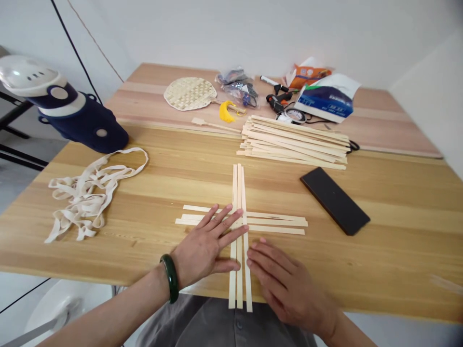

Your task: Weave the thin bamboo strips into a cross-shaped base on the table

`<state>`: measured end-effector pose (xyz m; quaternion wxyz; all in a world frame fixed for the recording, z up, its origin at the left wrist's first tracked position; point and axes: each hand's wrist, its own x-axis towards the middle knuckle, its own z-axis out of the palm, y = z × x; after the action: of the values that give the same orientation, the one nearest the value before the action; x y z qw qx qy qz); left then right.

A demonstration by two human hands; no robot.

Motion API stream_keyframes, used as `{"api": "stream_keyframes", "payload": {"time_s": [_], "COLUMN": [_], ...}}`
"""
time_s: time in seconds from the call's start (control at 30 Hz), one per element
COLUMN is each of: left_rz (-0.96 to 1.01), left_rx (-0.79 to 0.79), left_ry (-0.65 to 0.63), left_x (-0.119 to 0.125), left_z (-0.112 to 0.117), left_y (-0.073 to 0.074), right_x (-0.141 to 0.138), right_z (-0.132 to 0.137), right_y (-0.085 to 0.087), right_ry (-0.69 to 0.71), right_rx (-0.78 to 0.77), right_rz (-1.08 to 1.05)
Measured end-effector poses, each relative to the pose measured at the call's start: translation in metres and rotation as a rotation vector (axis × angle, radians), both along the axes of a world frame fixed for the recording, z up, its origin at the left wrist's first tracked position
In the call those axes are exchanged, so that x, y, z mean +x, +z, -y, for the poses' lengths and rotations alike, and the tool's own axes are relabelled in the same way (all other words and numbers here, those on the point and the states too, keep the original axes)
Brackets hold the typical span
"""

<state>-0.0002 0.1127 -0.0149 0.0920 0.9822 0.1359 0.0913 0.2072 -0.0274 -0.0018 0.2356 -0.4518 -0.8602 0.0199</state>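
Note:
Three thin bamboo strips (pixel 239 193) lie lengthwise toward me, crossing several sideways strips (pixel 278 222) near the table's front edge. My left hand (pixel 208 246), with a green bangle on the wrist, lies flat and open, fingers spread over the crossing. My right hand (pixel 282 284) rests flat and open just right of the lengthwise strips, fingertips touching their edge. Neither hand grips anything.
A stack of spare strips (pixel 294 142) sits behind, a black flat slab (pixel 334 200) to the right, tangled white straps (pixel 90 188) and a navy-white appliance (pixel 68 111) to the left. A woven fan (pixel 190 93), bags and tools lie at the back. The wooden table (pixel 398 260) ends near my body.

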Motion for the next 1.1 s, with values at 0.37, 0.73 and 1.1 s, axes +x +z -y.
{"api": "stream_keyframes", "payload": {"time_s": [0.37, 0.73, 1.1], "left_rz": [-0.006, -0.015, -0.01], "left_rx": [0.001, -0.017, 0.03], "left_ry": [-0.013, -0.01, -0.014], "left_x": [0.0009, 0.0004, 0.0005], "left_z": [-0.0013, -0.0015, -0.0009], "left_y": [0.0042, 0.0036, 0.0041], "right_x": [-0.0088, -0.008, -0.0111], "right_z": [0.0029, 0.006, 0.008], "right_y": [-0.0062, -0.007, -0.0065], "right_ry": [0.022, 0.033, 0.002], "right_rx": [-0.029, -0.045, 0.011], "right_rz": [0.014, 0.023, 0.024]}}
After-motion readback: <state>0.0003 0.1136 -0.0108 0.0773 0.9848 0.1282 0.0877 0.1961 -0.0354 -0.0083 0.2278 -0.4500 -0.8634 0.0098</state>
